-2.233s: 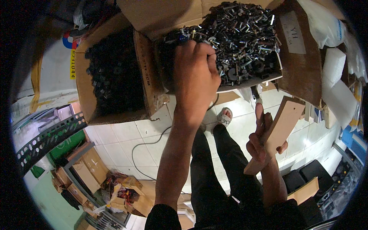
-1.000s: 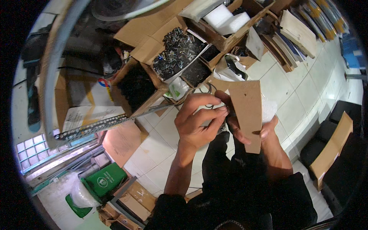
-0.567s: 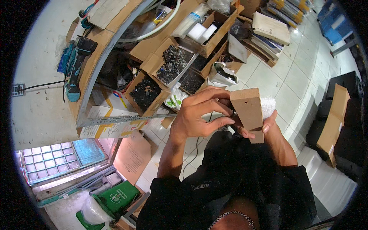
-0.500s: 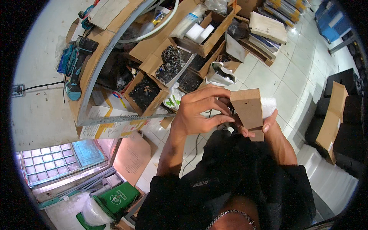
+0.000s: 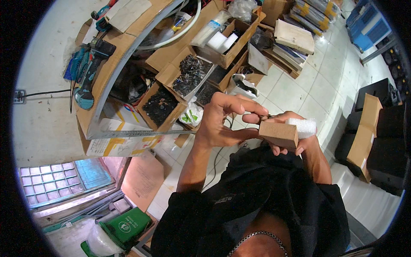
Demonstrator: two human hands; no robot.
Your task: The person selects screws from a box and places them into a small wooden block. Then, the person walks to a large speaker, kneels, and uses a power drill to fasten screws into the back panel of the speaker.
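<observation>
One wooden block (image 5: 278, 133), likely stiff, best held edgewise, is clamped in the right hand (image 5: 313, 150), the left hand (image 5: 220, 122) unclear in its hold.

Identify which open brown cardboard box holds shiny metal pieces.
The middle brown cardboard box, between the brown box of small black pieces and the brown box with white foam blocks; only its heap looks silvery.

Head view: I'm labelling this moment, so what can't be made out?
Head view, all three:
What, if anything, the left hand pinches: covered by its fingers.
Palm of the right hand: hidden behind the brown rectangular board and white foam block.
Blue panelled object: top cut off by upper edge.
</observation>
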